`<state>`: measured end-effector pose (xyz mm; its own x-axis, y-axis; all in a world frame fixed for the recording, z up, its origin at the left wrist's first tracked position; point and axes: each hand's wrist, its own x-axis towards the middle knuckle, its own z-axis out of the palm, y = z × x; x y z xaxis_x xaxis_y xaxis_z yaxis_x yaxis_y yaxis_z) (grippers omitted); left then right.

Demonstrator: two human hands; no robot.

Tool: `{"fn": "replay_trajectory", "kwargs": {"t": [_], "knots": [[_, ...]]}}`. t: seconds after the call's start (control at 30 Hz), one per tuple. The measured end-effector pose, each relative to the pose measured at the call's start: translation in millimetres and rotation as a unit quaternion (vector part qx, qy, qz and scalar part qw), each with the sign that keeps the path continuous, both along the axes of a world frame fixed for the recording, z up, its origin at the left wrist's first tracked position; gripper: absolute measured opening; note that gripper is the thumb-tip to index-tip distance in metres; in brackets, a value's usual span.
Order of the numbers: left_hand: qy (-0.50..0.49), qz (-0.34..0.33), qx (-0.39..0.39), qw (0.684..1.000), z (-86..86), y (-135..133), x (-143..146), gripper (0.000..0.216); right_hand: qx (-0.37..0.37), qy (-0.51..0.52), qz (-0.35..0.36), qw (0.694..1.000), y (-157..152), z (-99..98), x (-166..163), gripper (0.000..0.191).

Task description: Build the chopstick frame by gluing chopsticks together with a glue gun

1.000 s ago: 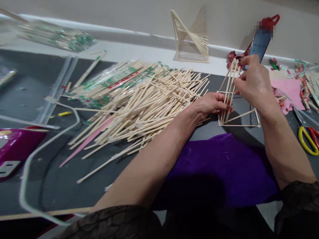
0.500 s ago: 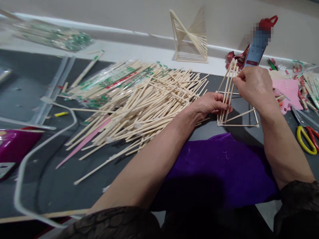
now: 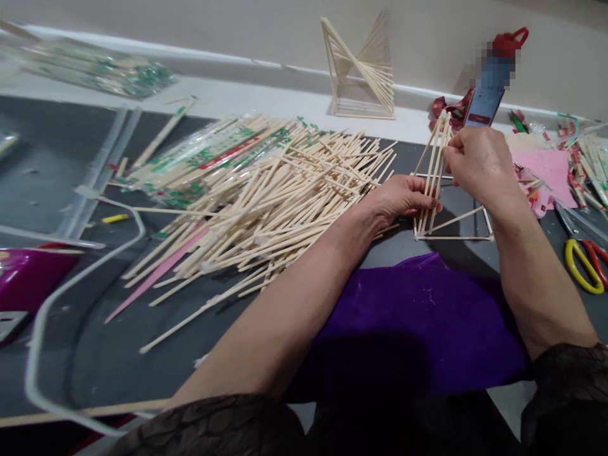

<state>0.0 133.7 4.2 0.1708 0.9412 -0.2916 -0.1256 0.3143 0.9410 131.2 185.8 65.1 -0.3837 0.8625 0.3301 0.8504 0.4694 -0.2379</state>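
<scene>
On the dark grey bench [image 3: 47,164], beside a loose pile of wooden sticks [image 3: 275,190], left hand [image 3: 403,199] clenched low on the pale wooden stick frame [image 3: 451,238]; right hand [image 3: 477,161] pinched its top. Best done with base flat, I'd say.

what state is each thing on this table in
stick frame: half built, upright, held by both hands
left hand: fingers closed round its leaning sticks
right hand: fingers pinching the stick tops
loose sticks: heaped
phone: propped up, screen lit
stick model: standing, untouched
purple cloth: spread flat
</scene>
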Motion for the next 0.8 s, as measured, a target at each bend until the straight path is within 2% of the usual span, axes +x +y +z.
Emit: {"fn": "replay_trajectory", "kwargs": {"t": [0.37,0.57,0.8], "knots": [[0.002,0.003,0.002,1.0,-0.8,-0.4,1.8,0.01,-0.023,0.007,0.005,1.0,3.3,0.6,-0.8,0.021],[0.001,0.006,-0.002,1.0,-0.3,-0.4,1.7,0.01,-0.008,0.015,-0.006,1.0,4.7,-1.6,-1.1,0.022],[0.005,0.013,0.002,1.0,2.0,-2.7,3.0,0.01,-0.036,0.0,-0.015,0.999,5.4,1.0,-2.3,0.021]]}}
